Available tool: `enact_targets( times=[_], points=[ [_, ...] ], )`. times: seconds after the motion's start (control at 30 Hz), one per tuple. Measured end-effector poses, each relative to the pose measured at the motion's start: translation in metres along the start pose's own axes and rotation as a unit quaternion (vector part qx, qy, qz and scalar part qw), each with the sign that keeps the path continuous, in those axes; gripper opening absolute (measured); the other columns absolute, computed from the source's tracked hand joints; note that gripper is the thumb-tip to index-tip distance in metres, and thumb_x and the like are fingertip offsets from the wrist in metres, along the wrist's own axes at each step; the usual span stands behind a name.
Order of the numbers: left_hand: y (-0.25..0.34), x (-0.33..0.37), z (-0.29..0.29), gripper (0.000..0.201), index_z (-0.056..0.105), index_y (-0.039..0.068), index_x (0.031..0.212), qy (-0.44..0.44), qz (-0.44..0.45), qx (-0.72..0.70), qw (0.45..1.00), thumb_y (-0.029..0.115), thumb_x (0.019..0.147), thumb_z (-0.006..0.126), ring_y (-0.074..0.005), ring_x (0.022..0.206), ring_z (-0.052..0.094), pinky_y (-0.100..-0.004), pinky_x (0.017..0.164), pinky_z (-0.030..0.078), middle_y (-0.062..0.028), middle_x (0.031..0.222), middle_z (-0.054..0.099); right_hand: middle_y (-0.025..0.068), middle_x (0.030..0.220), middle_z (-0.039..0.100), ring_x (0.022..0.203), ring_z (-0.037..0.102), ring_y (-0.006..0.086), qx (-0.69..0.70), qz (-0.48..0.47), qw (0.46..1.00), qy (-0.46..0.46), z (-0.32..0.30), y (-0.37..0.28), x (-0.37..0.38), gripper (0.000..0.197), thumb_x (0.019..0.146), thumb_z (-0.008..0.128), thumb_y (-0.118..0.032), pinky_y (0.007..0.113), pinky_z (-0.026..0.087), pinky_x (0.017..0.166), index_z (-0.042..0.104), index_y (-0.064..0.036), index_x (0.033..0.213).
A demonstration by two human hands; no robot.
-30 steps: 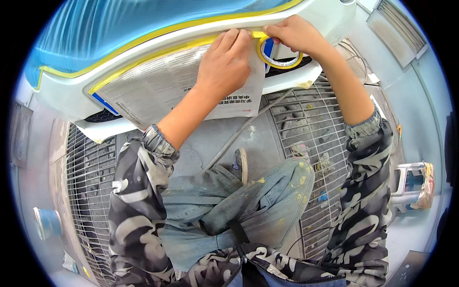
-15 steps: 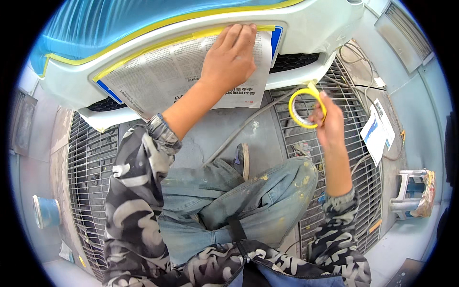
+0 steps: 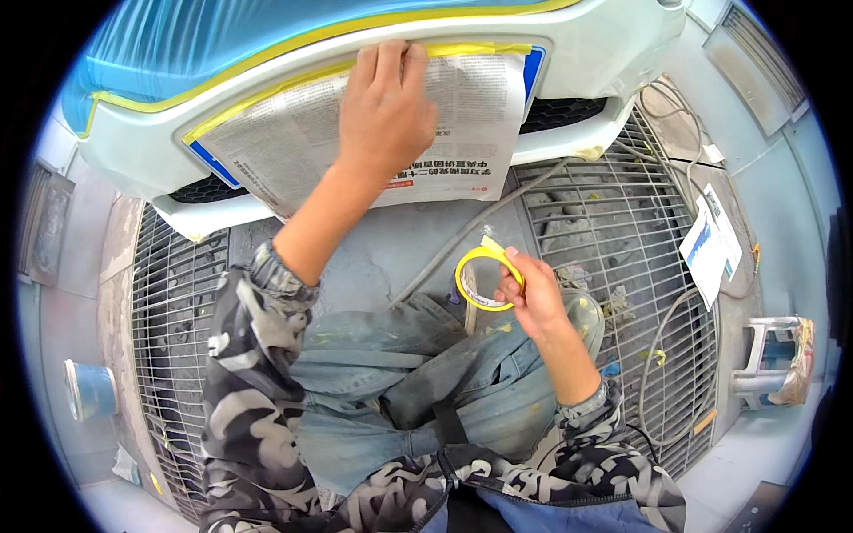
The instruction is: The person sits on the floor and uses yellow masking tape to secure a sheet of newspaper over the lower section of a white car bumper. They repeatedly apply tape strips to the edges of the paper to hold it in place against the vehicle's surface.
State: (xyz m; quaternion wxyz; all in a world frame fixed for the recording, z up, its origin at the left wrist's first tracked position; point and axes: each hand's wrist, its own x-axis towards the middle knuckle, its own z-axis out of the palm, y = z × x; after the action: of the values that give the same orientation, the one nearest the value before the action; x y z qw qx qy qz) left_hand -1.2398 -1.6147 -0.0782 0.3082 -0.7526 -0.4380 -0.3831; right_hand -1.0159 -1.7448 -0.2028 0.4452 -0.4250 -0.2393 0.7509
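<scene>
While left hand point(image 3: 386, 124) touches yellow tape strip point(image 3: 480, 50) on whitish newspaper sheet point(image 3: 475, 111), cannot tell grip; right hand point(image 3: 538, 302): grip clamped on round yellow tape roll point(image 3: 468, 291).

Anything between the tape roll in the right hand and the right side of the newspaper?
Nothing visible between the tape roll in the right hand and the right side of the newspaper. The hose appears to lie below, on the floor; the left hand is further left.
</scene>
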Motion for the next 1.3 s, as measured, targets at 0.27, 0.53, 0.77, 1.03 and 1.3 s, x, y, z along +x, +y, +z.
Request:
enact_targets(
  times=[0.27, 0.53, 0.77, 1.03, 1.3],
  points=[
    [0.019, 0.011, 0.026, 0.046, 0.054, -0.001, 0.114, 0.014, -0.058, -0.018, 0.998, 0.001, 0.068, 0.055, -0.0339, 0.094, 0.048, -0.0425, 0.085, 0.041, -0.0155, 0.102, 0.051, -0.0009, 0.057, 0.044, 0.043, 0.033, 0.0072, 0.02, 0.009, 1.0, -0.022, -0.006, -0.012, -0.003, 0.029, 0.091, 0.061, -0.027, 0.026, 0.04, 0.052, 0.055, -0.0031, 0.077],
    [0.048, 0.027, 0.043, 0.044, 0.054, -0.001, 0.113, 0.005, -0.096, -0.066, 0.993, 0.0, 0.069, 0.054, -0.0346, 0.098, 0.05, -0.0426, 0.085, 0.042, -0.0158, 0.102, 0.053, -0.0025, 0.051, 0.039, 0.042, 0.031, 0.0069, -0.006, -0.005, 0.999, -0.054, -0.011, -0.025, -0.005, 0.032, 0.093, 0.058, -0.027, 0.025, 0.038, 0.051, 0.054, -0.0031, 0.071],
    [0.062, 0.044, 0.049, 0.037, 0.057, 0.0, 0.107, -0.027, -0.114, -0.075, 0.99, 0.002, 0.07, 0.055, -0.0344, 0.097, 0.052, -0.0423, 0.084, 0.044, -0.0145, 0.099, 0.057, -0.0023, 0.051, 0.04, 0.042, 0.031, 0.0068, -0.013, -0.009, 0.998, -0.052, -0.007, -0.02, -0.005, 0.032, 0.092, 0.058, -0.027, 0.025, 0.038, 0.051, 0.055, -0.0032, 0.072],
    [0.05, 0.036, 0.033, 0.032, 0.06, 0.005, 0.101, -0.037, -0.086, 0.01, 0.996, 0.003, 0.069, 0.059, -0.029, 0.093, 0.056, -0.0392, 0.079, 0.045, -0.0106, 0.093, 0.059, -0.0019, 0.052, 0.041, 0.043, 0.032, 0.0069, -0.027, -0.012, 1.0, -0.004, 0.004, -0.007, -0.003, 0.031, 0.092, 0.059, -0.027, 0.025, 0.038, 0.052, 0.055, -0.0032, 0.073],
    [0.005, 0.012, 0.003, 0.038, 0.065, 0.013, 0.106, -0.014, -0.048, 0.077, 0.996, 0.002, 0.07, 0.059, -0.0275, 0.084, 0.058, -0.0382, 0.073, 0.044, -0.0075, 0.085, 0.059, -0.0021, 0.052, 0.041, 0.042, 0.032, 0.0068, -0.059, -0.021, 0.998, 0.007, 0.004, 0.0, -0.001, 0.031, 0.092, 0.059, -0.027, 0.025, 0.038, 0.051, 0.056, -0.0026, 0.073]
  ],
)
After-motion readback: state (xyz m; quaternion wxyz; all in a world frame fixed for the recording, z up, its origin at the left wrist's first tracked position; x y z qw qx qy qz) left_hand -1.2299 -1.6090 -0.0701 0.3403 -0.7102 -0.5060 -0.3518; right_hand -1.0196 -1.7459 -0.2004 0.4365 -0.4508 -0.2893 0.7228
